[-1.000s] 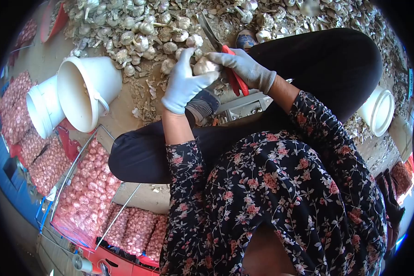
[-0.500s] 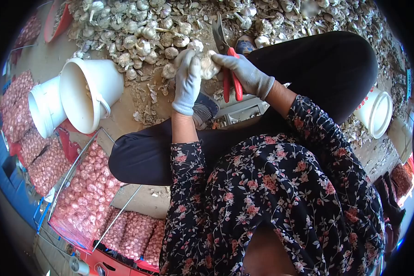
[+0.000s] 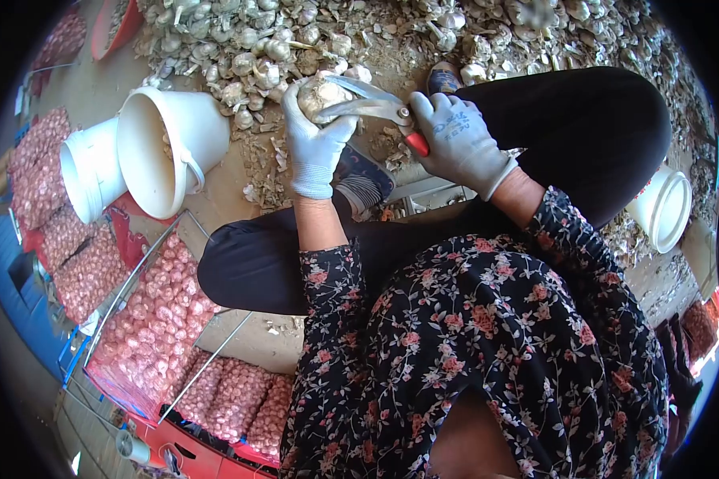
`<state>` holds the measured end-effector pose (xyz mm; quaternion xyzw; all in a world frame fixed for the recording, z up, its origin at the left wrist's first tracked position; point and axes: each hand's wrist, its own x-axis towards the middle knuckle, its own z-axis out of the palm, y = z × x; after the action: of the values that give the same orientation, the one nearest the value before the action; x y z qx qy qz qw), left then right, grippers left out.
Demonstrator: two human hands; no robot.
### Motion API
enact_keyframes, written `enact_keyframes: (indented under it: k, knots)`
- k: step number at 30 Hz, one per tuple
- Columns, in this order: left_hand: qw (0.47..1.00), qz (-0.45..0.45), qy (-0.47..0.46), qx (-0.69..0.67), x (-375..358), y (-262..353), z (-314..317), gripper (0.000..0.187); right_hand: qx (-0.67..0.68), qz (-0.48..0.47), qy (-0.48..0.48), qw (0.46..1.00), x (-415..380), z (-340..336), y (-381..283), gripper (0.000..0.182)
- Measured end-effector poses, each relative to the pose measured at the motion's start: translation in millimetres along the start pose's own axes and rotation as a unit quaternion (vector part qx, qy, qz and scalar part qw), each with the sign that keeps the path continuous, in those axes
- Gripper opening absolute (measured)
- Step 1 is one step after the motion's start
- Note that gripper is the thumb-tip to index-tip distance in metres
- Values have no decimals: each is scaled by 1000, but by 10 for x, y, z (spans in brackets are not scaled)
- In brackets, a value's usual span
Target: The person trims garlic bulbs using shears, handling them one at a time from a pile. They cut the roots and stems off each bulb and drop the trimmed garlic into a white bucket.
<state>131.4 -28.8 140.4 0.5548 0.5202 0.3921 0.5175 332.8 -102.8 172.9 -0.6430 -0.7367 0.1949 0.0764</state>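
My left hand [image 3: 315, 148], in a grey-white glove, is closed around a garlic bulb [image 3: 319, 97] in front of the garlic pile. My right hand [image 3: 458, 142], gloved too, grips red-handled pruning shears [image 3: 375, 108]. The shears' blades are spread and reach leftward to the bulb, one along its upper side and one across its lower side by my left fingers. Most of the red handles are hidden in my right palm.
Loose garlic [image 3: 272, 56] is heaped ahead. At left a wide white bucket [image 3: 204, 128] lies tilted against another white bucket [image 3: 88, 172]. Net sacks of garlic [image 3: 160, 319] stand lower left. Another white bucket [image 3: 665, 209] is at right, beyond my bent knee.
The shears have swung from upright to pointing left, and their blades are now at the bulb. My right hand has turned back-up, and my left hand holds the bulb from below.
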Motion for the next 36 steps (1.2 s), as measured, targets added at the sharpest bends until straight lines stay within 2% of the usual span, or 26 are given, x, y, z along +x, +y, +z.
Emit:
enact_keyframes:
  k: [1,4,6,8,10,12,14,15,18,20,22,23,24,26,30,33,36]
  knots:
    - [998,28,7,55,10,-3,23,72,-7,1,0,1000,27,-2,-20,36]
    - [995,30,33,94,-33,4,87,75,-32,-3,0,999,69,40,-64,39]
    - [992,54,36,106,-25,2,102,76,-14,4,-32,999,75,85,-82,40]
    - [973,93,51,206,-46,23,112,73,-12,4,-39,999,63,105,-95,42]
    - [980,80,45,175,-38,0,130,72,57,33,-101,993,69,167,-63,38]
    - [986,69,39,145,-61,-31,147,70,86,44,-99,990,81,276,5,33]
    - [989,55,44,133,-64,-84,179,68,90,58,-34,994,145,355,65,27]
    - [994,35,56,89,-32,-116,170,67,96,88,-47,990,120,376,84,30]
    - [992,7,84,88,-4,-154,66,71,119,69,-42,990,48,276,25,32]
    - [994,6,82,77,-19,-190,78,75,108,70,-69,989,36,229,-72,35]
    - [977,28,84,195,-64,-162,128,80,52,29,-66,996,60,209,-149,40]
    - [970,50,91,221,-91,-109,184,72,55,38,-90,994,87,179,-183,40]
    - [970,49,89,221,-86,-98,198,72,55,41,-90,994,89,181,-203,40]
    - [970,65,100,211,-86,-151,225,72,59,52,-135,988,73,192,-225,37]
    - [972,73,95,203,-79,-262,259,74,126,91,-139,978,98,354,-122,35]
    - [987,26,110,111,-58,-192,286,73,153,113,-138,972,86,332,-89,34]
    - [988,41,128,82,-22,-190,222,72,186,124,-149,963,60,366,-82,36]
